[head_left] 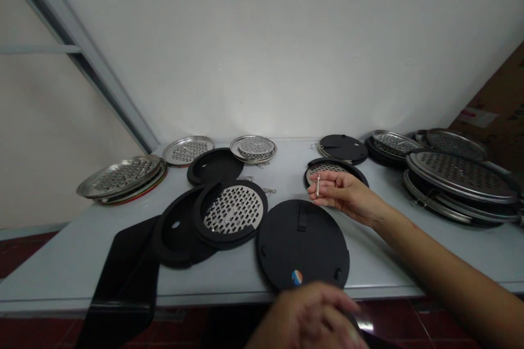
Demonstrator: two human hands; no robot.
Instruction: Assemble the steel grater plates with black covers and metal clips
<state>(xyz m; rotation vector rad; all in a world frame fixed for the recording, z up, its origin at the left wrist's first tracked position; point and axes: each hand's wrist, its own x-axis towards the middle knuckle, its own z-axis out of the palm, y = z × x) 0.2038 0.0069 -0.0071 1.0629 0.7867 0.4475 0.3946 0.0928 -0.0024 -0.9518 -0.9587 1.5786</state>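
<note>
My right hand (339, 193) is raised over the table, its fingertips closed on a small, narrow silver metal piece (318, 185) whose exact kind I cannot make out. Below and left of it lies a round black disc (307, 245) with a short strap, two small knobs and an orange, white and blue sticker. My left hand (307, 319) is at the disc's near edge, smeared by motion, so its grip does not show. Behind my right hand, partly hidden, rests a perforated metal disc in a black rim (327, 168).
Left of the black disc, a perforated plate in a black rim (235, 210) overlaps another black disc (176, 229). A black flat piece (126, 267) overhangs the front edge. Stacked metal discs stand at left (123, 174) and right (462, 174). A cardboard box (499, 103) is at far right.
</note>
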